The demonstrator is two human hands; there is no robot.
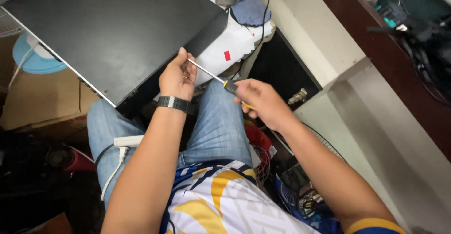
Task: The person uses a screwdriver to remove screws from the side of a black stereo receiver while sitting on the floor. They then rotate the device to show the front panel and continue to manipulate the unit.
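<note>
Lighting is even and soft from above. The lower left of the frame sits in deep shadow, detail lost. A dull sheen shows on the black case (112, 32). Wide-angle stretch bends the edges; the centre is sharp.

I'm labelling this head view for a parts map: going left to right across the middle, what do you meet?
Light blue round thing → black flat device case → left hand → screwdriver → right hand → small metal fitting → dark wooden edge.
</note>
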